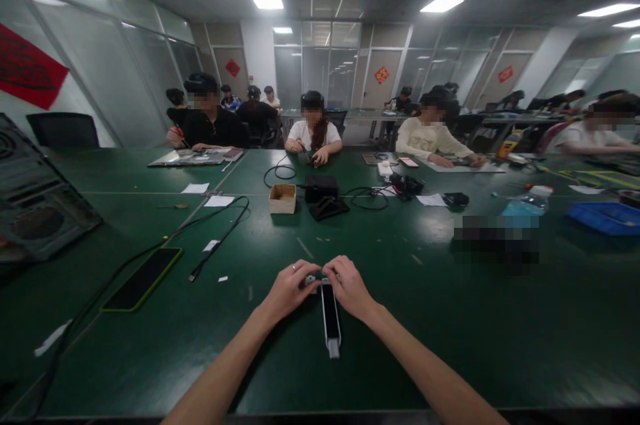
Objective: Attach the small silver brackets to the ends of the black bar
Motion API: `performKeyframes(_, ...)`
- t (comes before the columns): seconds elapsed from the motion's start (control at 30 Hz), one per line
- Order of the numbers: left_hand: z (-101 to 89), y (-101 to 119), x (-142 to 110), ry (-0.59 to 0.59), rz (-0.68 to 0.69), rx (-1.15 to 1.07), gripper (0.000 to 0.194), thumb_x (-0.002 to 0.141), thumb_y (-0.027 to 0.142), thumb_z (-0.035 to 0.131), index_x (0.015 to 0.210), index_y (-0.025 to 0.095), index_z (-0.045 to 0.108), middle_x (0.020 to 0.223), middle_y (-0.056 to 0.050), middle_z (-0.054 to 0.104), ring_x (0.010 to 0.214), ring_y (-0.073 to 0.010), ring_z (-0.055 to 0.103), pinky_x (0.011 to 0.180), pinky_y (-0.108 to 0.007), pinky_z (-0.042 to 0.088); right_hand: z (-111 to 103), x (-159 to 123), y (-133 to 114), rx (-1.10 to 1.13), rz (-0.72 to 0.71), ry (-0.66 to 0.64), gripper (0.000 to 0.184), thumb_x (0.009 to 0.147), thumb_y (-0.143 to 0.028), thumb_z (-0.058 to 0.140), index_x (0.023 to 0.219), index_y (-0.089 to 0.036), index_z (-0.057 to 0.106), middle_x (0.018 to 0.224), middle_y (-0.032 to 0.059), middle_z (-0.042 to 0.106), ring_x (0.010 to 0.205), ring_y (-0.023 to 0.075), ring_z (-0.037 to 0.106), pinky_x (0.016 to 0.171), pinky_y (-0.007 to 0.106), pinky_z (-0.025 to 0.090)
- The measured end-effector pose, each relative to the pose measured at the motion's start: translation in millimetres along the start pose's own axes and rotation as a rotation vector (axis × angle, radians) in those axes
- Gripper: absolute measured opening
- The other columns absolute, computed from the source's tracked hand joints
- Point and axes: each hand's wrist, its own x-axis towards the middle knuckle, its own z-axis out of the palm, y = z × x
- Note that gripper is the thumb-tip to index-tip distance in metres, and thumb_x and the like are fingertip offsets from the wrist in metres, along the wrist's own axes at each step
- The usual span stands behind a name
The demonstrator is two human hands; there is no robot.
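Observation:
On the green table (410,338) in front of me lies a narrow white-edged device with a long black face (331,312). A pale tab sticks out at its near end. My left hand (290,290) is closed at the device's far end, its thumb and fingers pinching a small whitish piece (311,284). From the other side, my right hand (349,286) bends its fingers over that same far end, fingertips close to those of the left. What the right fingers grip is hidden behind them.
Left of my hands lie a green-edged phone (143,280) and a black cable (220,238). Ahead stand a small open box (283,199) and a black case (321,188). A blue tray (605,218) sits at the right; a computer chassis (40,198) at the left. Co-workers sit opposite.

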Motion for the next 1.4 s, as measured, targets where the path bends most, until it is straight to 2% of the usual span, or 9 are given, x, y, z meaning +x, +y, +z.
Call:
performKeyframes(0.13,7.8,3,-1,0.084,0.015,-0.052,0.019,0.095,0.03,0.048,0.097,0.018,0.062,0.086,-0.005,0.063,0.078,-0.0151,0.061,0.072,-0.026,0.052,8,1,-13,0.041,-0.032,-0.003,0.026,0.098,-0.028,0.037,0.086,-0.018,0.059,0.085,0.0058,0.059,0.084,0.0182,0.05,0.076,0.032,0.039)
performKeyframes(0.27,1.5,2,0,0.06,0.011,-0.065,0.018,0.094,0.029,0.049,0.099,0.018,0.063,0.092,-0.005,0.065,0.083,-0.0151,0.062,0.076,-0.026,0.052,3,3,-9,-0.018,-0.031,-0.049,0.027,0.097,-0.027,0.038,0.088,-0.018,0.062,0.087,0.0062,0.061,0.085,0.0179,0.051,0.077,0.032,0.039)
performKeyframes(0.4,-14.3,-3,3,-0.139,-0.058,0.021,0.019,0.094,0.026,0.049,0.104,0.019,0.063,0.098,-0.005,0.065,0.089,-0.0153,0.062,0.082,-0.026,0.05,-18,5,2,-0.124,0.004,-0.097,0.024,0.095,-0.026,0.043,0.089,-0.018,0.064,0.091,0.0067,0.062,0.088,0.0183,0.052,0.078,0.032,0.038)
performKeyframes(0.5,-21.5,-6,5,-0.292,-0.102,0.095,0.019,0.093,0.024,0.049,0.102,0.02,0.065,0.097,-0.005,0.065,0.085,-0.0153,0.063,0.078,-0.025,0.05,-37,2,14,-0.147,0.088,-0.17,0.022,0.093,-0.027,0.046,0.085,-0.018,0.065,0.09,0.0067,0.062,0.087,0.0187,0.053,0.078,0.033,0.039)
performKeyframes(0.57,-21.6,-7,5,-0.322,-0.091,0.092,0.019,0.092,0.024,0.05,0.099,0.02,0.067,0.095,-0.004,0.065,0.082,-0.0153,0.063,0.075,-0.024,0.05,-44,-1,20,-0.137,0.117,-0.244,0.019,0.091,-0.028,0.05,0.084,-0.018,0.065,0.09,0.0064,0.062,0.086,0.0188,0.054,0.079,0.034,0.04)
performKeyframes(0.67,-17.6,-7,4,-0.362,-0.079,0.086,0.021,0.091,0.026,0.048,0.099,0.021,0.067,0.093,-0.004,0.065,0.081,-0.0158,0.063,0.074,-0.025,0.05,-45,-7,21,-0.113,0.061,-0.293,0.012,0.086,-0.027,0.057,0.087,-0.019,0.065,0.09,0.0054,0.062,0.088,0.0184,0.053,0.081,0.033,0.04)
performKeyframes(0.8,-13.4,-13,7,-0.382,-0.105,0.065,0.026,0.092,0.032,0.044,0.098,0.021,0.067,0.092,-0.005,0.067,0.079,-0.0172,0.065,0.073,-0.026,0.051,-39,-5,23,-0.113,-0.017,-0.29,0.011,0.08,-0.026,0.064,0.086,-0.017,0.065,0.087,0.0034,0.061,0.086,0.0161,0.053,0.079,0.03,0.039)
performKeyframes(1.2,-10.8,-16,10,-0.349,-0.131,0.055,0.027,0.088,0.038,0.046,0.094,0.022,0.067,0.09,-0.004,0.07,0.071,-0.0174,0.065,0.066,-0.026,0.051,-42,0,26,-0.113,0.016,-0.348,0.016,0.083,-0.031,0.064,0.09,-0.016,0.065,0.089,0.0033,0.06,0.086,0.015,0.051,0.078,0.029,0.039)
performKeyframes(1.4,-12.0,-14,11,-0.342,-0.161,0.04,0.027,0.085,0.04,0.049,0.093,0.022,0.068,0.081,-0.002,0.069,0.061,-0.016,0.061,0.059,-0.025,0.049,-43,-1,27,-0.109,0.028,-0.353,0.016,0.083,-0.031,0.064,0.091,-0.017,0.066,0.091,0.004,0.061,0.087,0.0156,0.051,0.078,0.029,0.039)
